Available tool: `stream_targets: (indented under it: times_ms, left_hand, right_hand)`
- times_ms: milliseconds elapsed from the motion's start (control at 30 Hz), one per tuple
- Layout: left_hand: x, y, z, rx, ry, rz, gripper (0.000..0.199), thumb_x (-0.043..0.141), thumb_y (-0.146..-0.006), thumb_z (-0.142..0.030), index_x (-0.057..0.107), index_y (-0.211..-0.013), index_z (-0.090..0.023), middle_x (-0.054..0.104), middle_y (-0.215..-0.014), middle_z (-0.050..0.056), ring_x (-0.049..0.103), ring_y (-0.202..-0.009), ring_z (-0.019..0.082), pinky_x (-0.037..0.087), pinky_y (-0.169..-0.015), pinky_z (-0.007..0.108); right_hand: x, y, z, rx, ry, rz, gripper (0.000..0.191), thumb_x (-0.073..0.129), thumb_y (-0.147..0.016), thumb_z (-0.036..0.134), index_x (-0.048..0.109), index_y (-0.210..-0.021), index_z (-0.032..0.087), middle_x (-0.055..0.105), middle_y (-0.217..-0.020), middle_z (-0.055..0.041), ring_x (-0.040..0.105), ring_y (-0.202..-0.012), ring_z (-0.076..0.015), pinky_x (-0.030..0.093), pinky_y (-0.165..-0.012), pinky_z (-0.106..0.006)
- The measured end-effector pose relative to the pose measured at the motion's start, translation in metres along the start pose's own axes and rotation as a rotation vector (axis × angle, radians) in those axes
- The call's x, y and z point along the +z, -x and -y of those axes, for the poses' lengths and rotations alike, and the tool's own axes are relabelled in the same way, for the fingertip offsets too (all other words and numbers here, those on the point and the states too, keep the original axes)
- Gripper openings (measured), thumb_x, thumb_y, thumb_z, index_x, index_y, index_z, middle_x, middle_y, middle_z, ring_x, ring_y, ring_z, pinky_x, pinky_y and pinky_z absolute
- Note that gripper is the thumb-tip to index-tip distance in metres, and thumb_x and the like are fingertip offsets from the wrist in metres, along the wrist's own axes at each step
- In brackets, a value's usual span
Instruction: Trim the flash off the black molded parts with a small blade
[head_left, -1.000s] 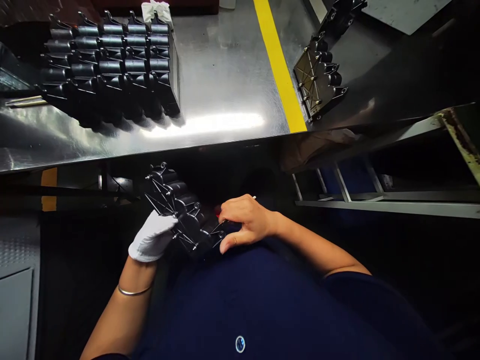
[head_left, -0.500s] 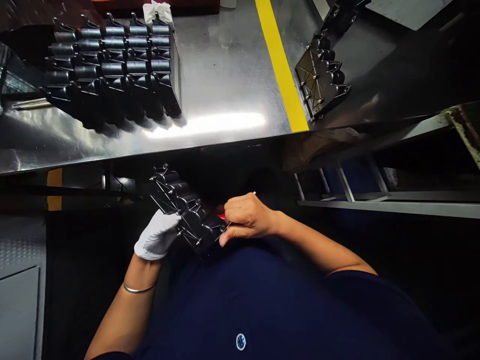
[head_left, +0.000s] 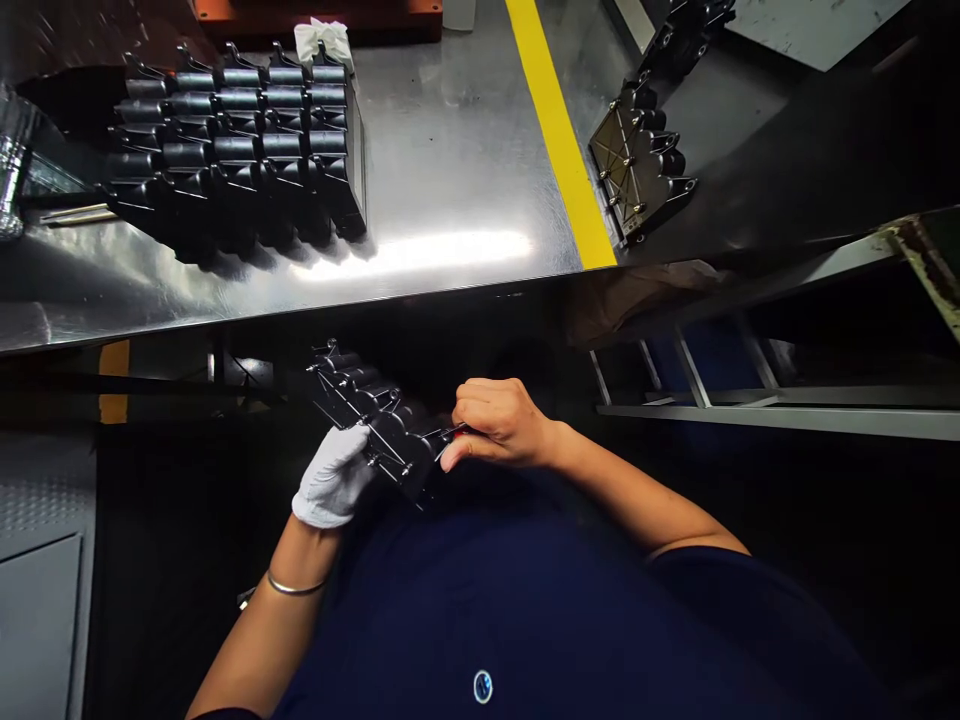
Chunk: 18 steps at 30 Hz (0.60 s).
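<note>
Left hand: our white-gloved left hand [head_left: 334,477] is closed around the black ribbed housing [head_left: 379,430], holding it from under.
Right hand: our bare right hand [head_left: 499,425] is narrow, pinching at the housing's end; what is between the fingers is too small to tell.
Housing: it lies between the hands, tilted, before our body. We judge it stiff, light and little slippery; better take the ribbed body, not the thin pins.
Ahead of hands: a steel table [head_left: 465,170] carries stacked rows of black housings [head_left: 232,150]; a yellow stripe [head_left: 559,130] and another housing [head_left: 641,160] are toward the right.

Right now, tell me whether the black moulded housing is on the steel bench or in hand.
In hand: the white-gloved left hand and bare right hand grip the housing, away from the steel bench.
</note>
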<state>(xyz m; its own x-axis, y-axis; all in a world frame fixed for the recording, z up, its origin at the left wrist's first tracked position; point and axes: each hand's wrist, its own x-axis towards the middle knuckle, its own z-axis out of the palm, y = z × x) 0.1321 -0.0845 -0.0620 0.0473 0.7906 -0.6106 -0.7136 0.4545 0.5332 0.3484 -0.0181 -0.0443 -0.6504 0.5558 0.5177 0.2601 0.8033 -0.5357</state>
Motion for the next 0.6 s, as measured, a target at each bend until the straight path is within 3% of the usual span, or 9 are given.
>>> stream_targets:
  times_ms: [233, 333, 400, 500, 567, 600]
  left_hand:
    - [-0.006, -0.002, 0.009, -0.085, 0.043, -0.025, 0.028, 0.078, -0.067, -0.022, 0.073, -0.094, -0.016, 0.077, -0.091, 0.006, 0.071, -0.078, 0.021, 0.059, -0.079, 0.033]
    - [-0.005, -0.005, 0.01, -0.123, 0.077, -0.041, 0.024, 0.074, -0.072, -0.02, 0.073, -0.096, -0.016, 0.077, -0.092, 0.006, 0.071, -0.083, 0.02, 0.057, -0.084, 0.032]
    - [-0.002, -0.007, 0.008, -0.16, 0.109, -0.03, 0.02, 0.071, -0.077, -0.022, 0.073, -0.097, -0.016, 0.076, -0.092, 0.006, 0.071, -0.085, 0.02, 0.056, -0.083, 0.031]
    - [0.004, -0.009, 0.001, -0.318, 0.13, 0.145, 0.035, 0.061, -0.087, -0.039, 0.07, -0.11, -0.014, 0.072, -0.075, 0.005, 0.068, -0.066, 0.017, 0.056, -0.064, 0.028]
    - [0.007, -0.009, -0.004, -0.471, 0.083, 0.325, 0.049, 0.052, -0.09, -0.049, 0.065, -0.123, -0.014, 0.063, -0.056, 0.001, 0.057, -0.045, 0.014, 0.048, -0.045, 0.024]
    - [0.007, -0.009, -0.006, -0.532, 0.052, 0.395, 0.052, 0.048, -0.092, -0.05, 0.062, -0.127, -0.014, 0.059, -0.051, -0.001, 0.052, -0.039, 0.013, 0.042, -0.039, 0.023]
  right_hand:
    - [-0.001, -0.001, -0.001, 0.023, 0.049, -0.08, 0.052, 0.049, -0.091, 0.057, 0.052, -0.06, 0.016, 0.046, -0.056, 0.0017, 0.04, -0.054, -0.0087, 0.029, -0.052, -0.023]
    - [-0.001, 0.0, -0.001, 0.032, 0.054, -0.031, 0.052, 0.049, -0.094, 0.053, 0.049, -0.056, 0.017, 0.044, -0.055, 0.002, 0.038, -0.052, -0.0086, 0.027, -0.05, -0.024]
    - [-0.001, 0.002, -0.004, 0.023, -0.071, -0.004, 0.052, 0.047, -0.095, 0.051, 0.048, -0.055, 0.017, 0.045, -0.053, 0.0024, 0.039, -0.051, -0.0078, 0.029, -0.049, -0.024]
    - [0.0, 0.004, -0.015, 0.104, -0.314, -0.11, 0.041, 0.053, -0.093, 0.047, 0.057, -0.065, 0.017, 0.054, -0.06, 0.0008, 0.048, -0.055, -0.0082, 0.038, -0.053, -0.022]
    - [0.0, 0.004, -0.024, 0.293, -0.421, -0.225, 0.03, 0.067, -0.084, 0.047, 0.064, -0.087, 0.017, 0.064, -0.081, -0.0035, 0.054, -0.064, -0.0093, 0.044, -0.057, -0.022]
    - [-0.001, 0.003, -0.029, 0.394, -0.487, -0.233, 0.038, 0.074, -0.077, 0.047, 0.064, -0.1, 0.018, 0.066, -0.094, -0.0059, 0.057, -0.069, -0.0101, 0.046, -0.059, -0.023]
